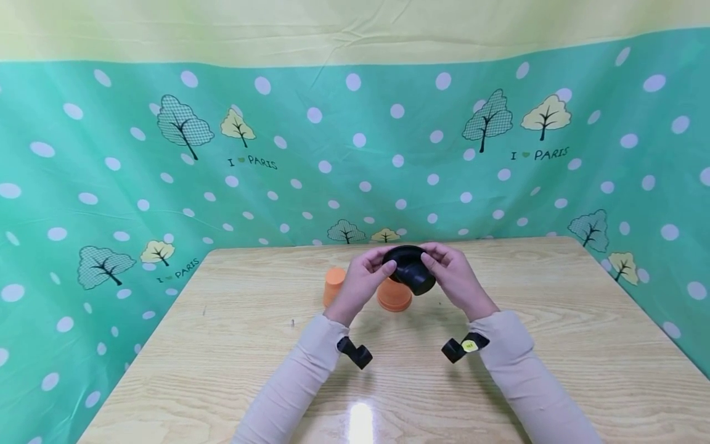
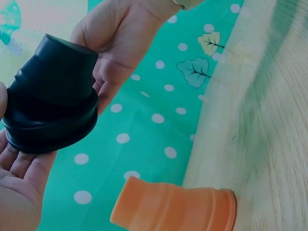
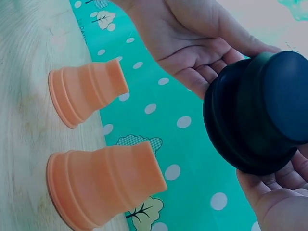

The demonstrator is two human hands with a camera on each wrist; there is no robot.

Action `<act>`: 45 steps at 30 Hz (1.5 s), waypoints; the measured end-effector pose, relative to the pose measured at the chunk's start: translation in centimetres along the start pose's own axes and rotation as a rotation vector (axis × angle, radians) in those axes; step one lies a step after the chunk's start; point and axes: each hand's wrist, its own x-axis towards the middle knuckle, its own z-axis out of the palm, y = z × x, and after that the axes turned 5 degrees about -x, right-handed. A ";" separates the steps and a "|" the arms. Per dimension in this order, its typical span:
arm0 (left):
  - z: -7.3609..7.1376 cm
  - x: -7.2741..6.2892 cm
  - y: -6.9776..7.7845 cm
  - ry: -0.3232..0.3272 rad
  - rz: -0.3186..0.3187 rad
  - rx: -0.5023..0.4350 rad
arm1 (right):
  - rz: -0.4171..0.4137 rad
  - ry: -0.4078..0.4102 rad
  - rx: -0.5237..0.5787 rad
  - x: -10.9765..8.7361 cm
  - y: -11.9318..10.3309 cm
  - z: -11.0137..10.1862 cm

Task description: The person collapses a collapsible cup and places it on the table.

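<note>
Both hands hold a black cup-shaped piece (image 1: 416,279) with a wide flared rim, raised above the table and tilted. Its flat closed end points down and toward the right in the head view. My left hand (image 1: 367,277) pinches the rim on the left, thumb on the near side. On the opposite side my right hand (image 1: 456,280) grips the rim the same way. Beneath and behind them, two orange ridged cups stand upside down: one cup (image 1: 334,285) beside the left hand, the other cup (image 1: 395,300) under the black piece, which partly hides it.
A light wood-grain table (image 1: 233,345) spreads around the hands. Behind it and along both sides hangs a green curtain (image 1: 355,179) with white dots and printed trees. Each wrist wears a small black camera strap.
</note>
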 end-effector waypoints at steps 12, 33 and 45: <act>0.1 0.2 0.2 0.056 -0.012 -0.008 | 0.015 0.042 -0.015 -0.1 0.0 0.5; 0.4 0.1 -0.4 0.070 0.012 -0.048 | 0.004 0.053 -0.060 0.0 0.4 0.2; 0.4 0.0 -0.2 0.067 -0.025 -0.020 | -0.011 0.058 -0.065 0.0 0.4 0.2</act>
